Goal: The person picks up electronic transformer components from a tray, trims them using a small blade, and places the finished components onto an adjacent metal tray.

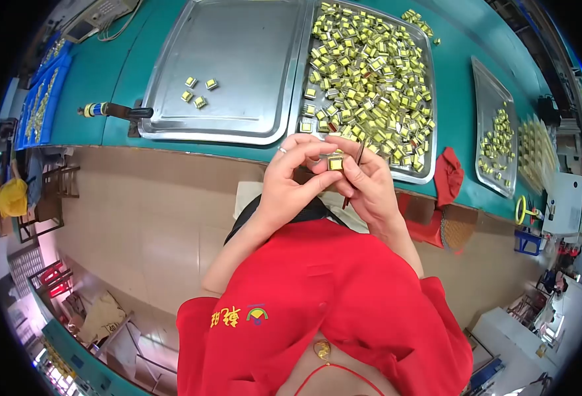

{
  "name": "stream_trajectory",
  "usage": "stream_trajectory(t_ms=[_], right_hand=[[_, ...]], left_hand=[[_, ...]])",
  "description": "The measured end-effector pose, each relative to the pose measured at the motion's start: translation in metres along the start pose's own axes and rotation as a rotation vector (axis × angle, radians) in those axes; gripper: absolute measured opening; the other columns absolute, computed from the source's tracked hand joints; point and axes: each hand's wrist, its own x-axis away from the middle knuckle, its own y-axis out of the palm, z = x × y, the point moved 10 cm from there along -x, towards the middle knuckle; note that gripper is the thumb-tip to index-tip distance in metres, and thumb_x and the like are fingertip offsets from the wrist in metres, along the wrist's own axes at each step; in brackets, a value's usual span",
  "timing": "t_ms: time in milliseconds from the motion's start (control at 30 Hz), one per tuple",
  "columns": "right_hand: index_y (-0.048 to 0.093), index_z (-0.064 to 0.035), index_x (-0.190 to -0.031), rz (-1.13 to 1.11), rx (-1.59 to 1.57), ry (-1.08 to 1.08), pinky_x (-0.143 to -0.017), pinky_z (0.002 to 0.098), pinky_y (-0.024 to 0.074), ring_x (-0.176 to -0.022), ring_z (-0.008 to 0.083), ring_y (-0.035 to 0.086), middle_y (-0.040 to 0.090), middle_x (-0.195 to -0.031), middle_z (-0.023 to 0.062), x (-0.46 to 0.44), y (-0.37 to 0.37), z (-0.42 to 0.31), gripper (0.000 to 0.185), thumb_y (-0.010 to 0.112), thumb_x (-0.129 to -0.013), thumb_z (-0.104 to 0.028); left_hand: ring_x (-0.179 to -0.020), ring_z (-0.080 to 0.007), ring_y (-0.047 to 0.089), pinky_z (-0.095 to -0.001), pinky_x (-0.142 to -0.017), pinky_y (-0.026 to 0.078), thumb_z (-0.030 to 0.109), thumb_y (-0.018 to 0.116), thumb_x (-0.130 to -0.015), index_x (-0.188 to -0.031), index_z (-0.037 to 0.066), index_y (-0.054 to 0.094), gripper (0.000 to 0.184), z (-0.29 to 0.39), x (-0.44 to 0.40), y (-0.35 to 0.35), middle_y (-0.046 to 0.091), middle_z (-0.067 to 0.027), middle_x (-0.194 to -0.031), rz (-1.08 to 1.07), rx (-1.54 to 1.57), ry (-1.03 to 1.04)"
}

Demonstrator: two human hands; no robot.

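A small yellow-taped transformer is pinched between the fingers of both hands, just in front of the table's edge. My left hand grips it from the left, a ring on one finger. From the other side my right hand has thumb and fingers on it. A slim dark tool, like tweezers or a pick, also runs through the right hand; its exact kind is unclear. Beyond the hands, a metal tray is heaped with similar transformers. Several more lie in the left metal tray.
On the green table, a tool with a black handle juts beside the left tray. Rightward are a red cloth, another tray of transformers and a yellow tape roll. Blue bins stand far left.
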Motion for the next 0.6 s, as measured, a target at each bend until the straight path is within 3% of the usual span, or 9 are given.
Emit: stream_trajectory(t_ms=[133,267,300,333,467,500,600], right_hand=[[0.045,0.0031,-0.130,-0.019,0.010,-0.010,-0.052,0.0173,0.0363,-0.058,0.0044,0.044,0.065,-0.091,0.0116,-0.001,0.002,0.000,0.039,0.053,-0.094,-0.010],[0.046,0.0025,-0.129,0.010,0.141,-0.022,-0.050,0.0183,0.0365,-0.055,0.0041,0.044,0.065,-0.091,0.0097,0.002,-0.001,-0.003,0.039,0.055,-0.093,-0.009],[0.048,0.0026,-0.128,0.053,0.261,-0.037,-0.050,0.0184,0.0366,-0.055,0.0038,0.046,0.064,-0.085,0.0052,0.004,-0.009,-0.009,0.039,0.059,-0.092,-0.008],[0.057,0.0031,-0.117,0.141,0.360,-0.077,-0.052,0.0192,0.0391,-0.058,0.0038,0.049,0.063,-0.082,0.0015,0.005,-0.019,-0.021,0.029,0.061,-0.090,-0.007],[0.065,0.0022,-0.092,0.442,1.263,-0.521,-0.058,0.0261,0.0437,-0.062,0.0139,0.055,0.063,-0.079,0.0073,0.019,-0.034,-0.097,0.011,0.065,-0.082,0.000],[0.065,0.0013,-0.094,0.408,1.344,-0.546,-0.059,0.0287,0.0435,-0.065,0.0196,0.056,0.059,-0.076,0.0102,0.017,-0.031,-0.105,0.016,0.066,-0.078,0.001],[0.065,0.0001,-0.094,0.271,1.392,-0.512,-0.059,0.0300,0.0432,-0.067,0.0218,0.056,0.058,-0.078,0.0100,0.004,-0.031,-0.100,0.017,0.067,-0.078,0.000]], left_hand=[[-0.084,-0.0069,0.053,-0.0214,-0.074,0.047,-0.001,0.068,-0.079,-0.111,0.003,0.061,0.033,-0.004,-0.001,0.005,0.051,-0.0037,-0.108,-0.032,0.105,-0.058],[-0.095,-0.0114,0.058,-0.0252,-0.083,0.048,-0.003,0.063,-0.084,-0.113,-0.001,0.058,0.030,-0.013,0.001,0.003,0.056,-0.0075,-0.115,-0.007,0.244,-0.081],[-0.097,-0.0126,0.058,-0.0260,-0.085,0.048,-0.004,0.062,-0.085,-0.113,-0.002,0.058,0.029,-0.011,0.002,0.000,0.058,-0.0085,-0.115,0.021,0.297,-0.078],[-0.099,-0.0137,0.059,-0.0268,-0.087,0.047,-0.004,0.061,-0.085,-0.113,-0.002,0.057,0.028,-0.010,0.002,-0.003,0.059,-0.0095,-0.116,0.051,0.349,-0.078],[-0.097,-0.0161,0.061,-0.0279,-0.085,0.049,-0.006,0.059,-0.086,-0.113,-0.003,0.057,0.027,-0.017,0.003,-0.031,0.063,-0.0127,-0.110,0.181,0.291,-0.105],[-0.096,-0.0162,0.061,-0.0279,-0.085,0.050,-0.006,0.059,-0.086,-0.114,-0.003,0.057,0.028,-0.019,0.003,-0.030,0.063,-0.0129,-0.110,0.181,0.293,-0.121],[-0.094,-0.0164,0.062,-0.0278,-0.083,0.051,-0.004,0.060,-0.086,-0.116,-0.003,0.057,0.030,-0.023,0.005,-0.028,0.063,-0.0138,-0.110,0.178,0.335,-0.171]])
